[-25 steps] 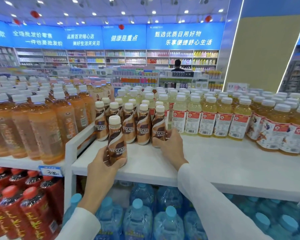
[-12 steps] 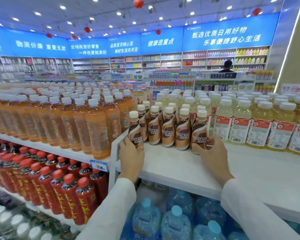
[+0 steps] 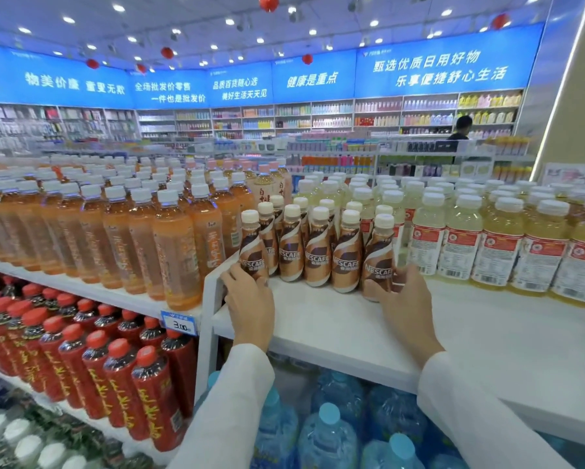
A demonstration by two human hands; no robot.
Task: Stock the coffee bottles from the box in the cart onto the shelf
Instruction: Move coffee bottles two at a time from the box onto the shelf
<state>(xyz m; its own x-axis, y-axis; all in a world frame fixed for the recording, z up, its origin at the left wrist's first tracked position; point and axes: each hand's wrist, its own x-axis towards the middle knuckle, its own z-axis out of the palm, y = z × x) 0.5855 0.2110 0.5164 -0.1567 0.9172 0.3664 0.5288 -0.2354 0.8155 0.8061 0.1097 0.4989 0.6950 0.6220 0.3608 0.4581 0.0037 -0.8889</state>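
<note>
Several brown Nescafe coffee bottles [image 3: 318,252] with cream caps stand in a row on the white shelf [image 3: 335,326]. My left hand [image 3: 250,299] is wrapped around the base of the leftmost coffee bottle [image 3: 253,252], at the shelf's left edge. My right hand [image 3: 406,302] holds the base of the rightmost coffee bottle [image 3: 379,258], which stands slightly forward of the row. Both bottles rest upright on the shelf. The cart and the box are out of view.
Orange tea bottles [image 3: 122,238] fill the shelf to the left, pale yellow drink bottles [image 3: 494,242] the right. Red-capped bottles [image 3: 91,367] and blue water jugs [image 3: 328,434] sit below. A price tag [image 3: 179,324] hangs at the shelf edge. A person [image 3: 461,128] stands far off.
My left hand carried its coffee bottle up and back to the left end of the row. The right hand stayed on the rightmost bottle. The view swung left.
</note>
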